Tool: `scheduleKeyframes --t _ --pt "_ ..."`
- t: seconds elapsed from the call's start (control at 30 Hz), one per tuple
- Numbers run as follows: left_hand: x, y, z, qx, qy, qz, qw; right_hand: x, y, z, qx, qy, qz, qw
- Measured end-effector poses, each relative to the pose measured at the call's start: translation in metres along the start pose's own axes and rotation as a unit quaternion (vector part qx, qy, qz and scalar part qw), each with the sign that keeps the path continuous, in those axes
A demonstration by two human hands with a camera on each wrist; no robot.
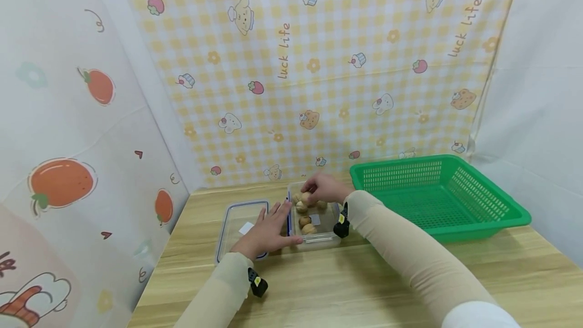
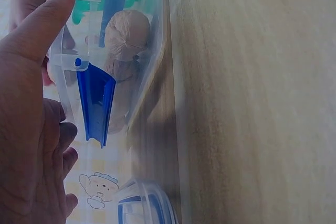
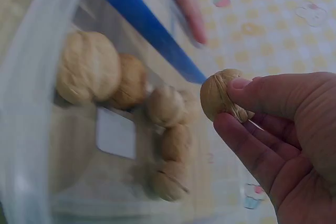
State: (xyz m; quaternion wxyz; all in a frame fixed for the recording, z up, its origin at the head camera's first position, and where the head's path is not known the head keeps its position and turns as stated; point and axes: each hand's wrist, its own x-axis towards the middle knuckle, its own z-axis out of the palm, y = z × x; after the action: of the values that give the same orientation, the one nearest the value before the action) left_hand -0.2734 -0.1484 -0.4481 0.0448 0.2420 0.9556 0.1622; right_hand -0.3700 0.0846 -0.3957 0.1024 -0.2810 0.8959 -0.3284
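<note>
A clear plastic box [image 1: 322,238] with blue side flaps [image 3: 149,27] stands on the table, several walnuts [image 3: 89,66] lying in it. Over the box, my right hand [image 1: 329,188] pinches one walnut [image 3: 214,98] between thumb and fingers, above the others. My left hand [image 1: 268,232] lies spread at the box's left side, fingers fairly straight, the thumb by the near left corner. In the left wrist view, that thumb [image 2: 39,30] is beside the box rim, and a walnut [image 2: 127,35] shows through the wall. The box's far right part is hidden behind my right hand.
A clear lid [image 1: 223,232] with a blue seal lies flat left of the box, partly under my left hand. To the right stands a large green plastic basket [image 1: 483,224]. A patterned cloth [image 1: 314,90] hangs behind the wooden table [image 1: 314,287].
</note>
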Motion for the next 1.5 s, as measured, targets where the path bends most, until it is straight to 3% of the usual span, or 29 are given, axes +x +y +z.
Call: scheduleKeyframes --t 0.23,0.53,0.73,0.9,0.97,1.13,1.3,1.4,1.5 --pt "0.001 0.000 0.000 0.002 0.001 0.001 1.0000 0.004 0.005 0.018 -0.006 0.000 0.012 1.000" --pt "-0.001 -0.003 0.000 -0.011 0.007 -0.005 0.9999 0.004 -0.002 0.024 0.040 -0.004 0.022 0.999" --pt "-0.017 -0.016 -0.027 -0.027 0.034 -0.021 0.9989 0.014 -0.028 0.024 0.053 0.015 0.023 0.998" --pt "-0.034 -0.051 -0.059 -0.018 0.053 -0.062 0.9965 0.026 -0.059 0.031 0.077 0.002 0.043 0.996" --pt "-0.040 -0.066 -0.069 -0.023 0.052 -0.091 0.9943 0.033 -0.067 0.041 0.063 -0.008 0.060 0.996" --pt "-0.056 -0.096 -0.076 -0.071 0.057 -0.174 0.9804 0.049 -0.078 0.075 -0.019 -0.047 0.120 0.991" --pt "-0.064 -0.115 -0.067 -0.129 0.049 -0.265 0.9544 0.058 -0.081 0.107 -0.060 -0.074 0.145 0.985" --pt "-0.066 -0.121 -0.058 -0.168 0.037 -0.293 0.9404 0.062 -0.082 0.121 -0.086 -0.074 0.140 0.984" --pt "-0.069 -0.122 -0.051 -0.191 0.037 -0.308 0.9314 0.064 -0.085 0.129 -0.125 -0.067 0.137 0.980"
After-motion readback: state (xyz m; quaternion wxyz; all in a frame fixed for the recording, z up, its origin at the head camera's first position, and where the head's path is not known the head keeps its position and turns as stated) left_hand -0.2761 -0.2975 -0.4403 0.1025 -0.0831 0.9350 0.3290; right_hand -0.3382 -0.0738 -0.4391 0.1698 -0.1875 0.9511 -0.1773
